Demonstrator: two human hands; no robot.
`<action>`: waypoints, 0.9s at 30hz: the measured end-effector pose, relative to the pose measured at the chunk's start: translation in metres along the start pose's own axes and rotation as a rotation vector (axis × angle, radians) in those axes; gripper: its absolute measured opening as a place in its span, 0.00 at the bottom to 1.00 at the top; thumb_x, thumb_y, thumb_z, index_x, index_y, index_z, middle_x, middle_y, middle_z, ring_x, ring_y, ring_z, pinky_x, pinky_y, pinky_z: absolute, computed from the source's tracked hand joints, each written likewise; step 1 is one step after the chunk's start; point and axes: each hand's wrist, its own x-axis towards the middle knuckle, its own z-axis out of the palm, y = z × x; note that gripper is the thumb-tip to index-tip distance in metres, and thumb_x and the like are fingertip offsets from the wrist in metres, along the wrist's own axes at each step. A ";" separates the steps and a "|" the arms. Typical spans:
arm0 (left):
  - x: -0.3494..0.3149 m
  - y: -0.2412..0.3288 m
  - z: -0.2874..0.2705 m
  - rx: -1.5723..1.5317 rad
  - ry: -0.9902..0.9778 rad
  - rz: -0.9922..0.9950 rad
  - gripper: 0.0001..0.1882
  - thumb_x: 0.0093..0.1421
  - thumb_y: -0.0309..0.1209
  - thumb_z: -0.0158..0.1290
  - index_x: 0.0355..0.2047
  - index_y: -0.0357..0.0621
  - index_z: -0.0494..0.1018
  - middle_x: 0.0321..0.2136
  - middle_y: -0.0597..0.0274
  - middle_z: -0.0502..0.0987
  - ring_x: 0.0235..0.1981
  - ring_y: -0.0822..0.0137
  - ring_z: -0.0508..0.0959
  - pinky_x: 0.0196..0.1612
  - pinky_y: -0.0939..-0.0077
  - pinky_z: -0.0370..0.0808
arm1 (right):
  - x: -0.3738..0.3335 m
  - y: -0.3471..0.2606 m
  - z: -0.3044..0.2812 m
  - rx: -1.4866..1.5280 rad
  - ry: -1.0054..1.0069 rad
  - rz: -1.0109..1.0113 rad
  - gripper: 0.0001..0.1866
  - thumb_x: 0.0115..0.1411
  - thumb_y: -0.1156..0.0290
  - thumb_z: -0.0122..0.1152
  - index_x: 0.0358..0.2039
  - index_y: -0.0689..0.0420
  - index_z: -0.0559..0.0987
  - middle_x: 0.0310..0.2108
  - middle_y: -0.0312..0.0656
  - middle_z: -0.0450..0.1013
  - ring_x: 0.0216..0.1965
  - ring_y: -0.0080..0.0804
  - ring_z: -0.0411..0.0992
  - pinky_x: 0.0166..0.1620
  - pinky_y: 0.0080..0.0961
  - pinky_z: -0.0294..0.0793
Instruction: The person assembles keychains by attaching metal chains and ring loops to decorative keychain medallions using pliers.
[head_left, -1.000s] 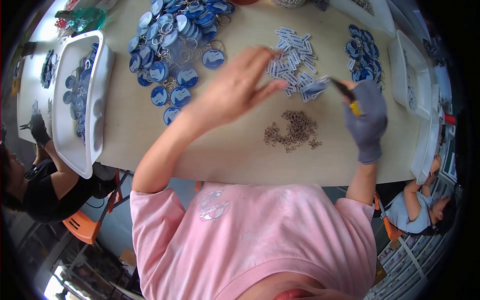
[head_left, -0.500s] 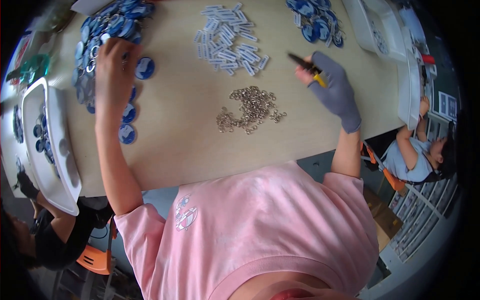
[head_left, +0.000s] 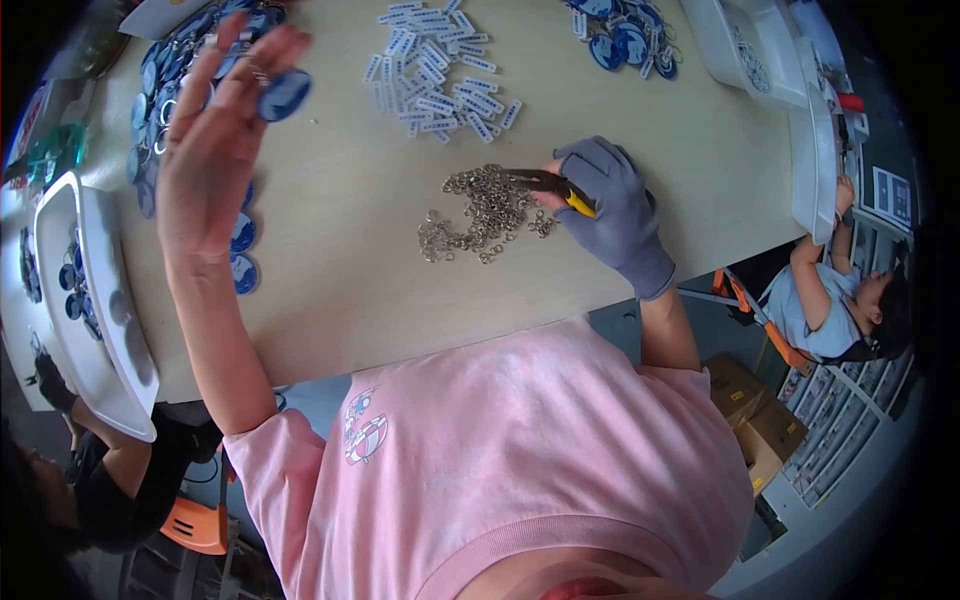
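My bare left hand (head_left: 212, 165), raised at the left side of the table, has a blue round keychain disc (head_left: 285, 95) hanging by metal links at its fingers; motion smears the fingertips. In my right hand (head_left: 612, 212), which wears a grey fingerless glove, is a pair of pliers (head_left: 560, 186) with dark jaws and a yellow grip. The pliers' tip reaches over a heap of small metal rings (head_left: 490, 215). Behind the left hand lies a large pile of blue keychain discs (head_left: 150, 105). A few more discs (head_left: 243, 272) form a column beside the left wrist.
Small white printed tags (head_left: 440, 75) are heaped at the far middle. Finished-looking blue keychains (head_left: 630, 45) lie at the far right. White trays stand at the left (head_left: 125, 330) and right (head_left: 765, 60). Co-workers sit on both sides; one's arm (head_left: 815, 285) reaches in at right.
My left hand has lifted and turned away from the pile, now with a disc at its fingers. My right hand has moved left with the pliers to the ring heap.
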 end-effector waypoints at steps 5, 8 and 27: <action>-0.003 -0.022 0.018 0.088 -0.010 -0.006 0.31 0.60 0.13 0.43 0.63 0.47 0.63 0.59 0.53 0.67 0.56 0.47 0.73 0.61 0.63 0.65 | 0.003 -0.001 -0.012 0.101 -0.134 0.033 0.11 0.50 0.71 0.69 0.31 0.59 0.76 0.29 0.41 0.70 0.31 0.36 0.70 0.37 0.31 0.70; -0.003 -0.032 0.031 0.223 -0.051 0.067 0.29 0.61 0.15 0.46 0.63 0.42 0.62 0.46 0.65 0.71 0.51 0.52 0.78 0.52 0.71 0.69 | 0.009 -0.006 -0.030 0.461 -0.220 0.281 0.08 0.55 0.72 0.66 0.32 0.60 0.76 0.28 0.37 0.70 0.30 0.25 0.68 0.36 0.23 0.68; -0.017 -0.048 0.061 0.727 0.061 0.281 0.32 0.57 0.09 0.50 0.62 0.38 0.62 0.49 0.58 0.69 0.46 0.70 0.76 0.56 0.73 0.74 | 0.104 -0.063 0.011 0.849 -0.079 0.250 0.10 0.61 0.68 0.64 0.34 0.61 0.78 0.27 0.31 0.73 0.31 0.13 0.67 0.36 0.15 0.68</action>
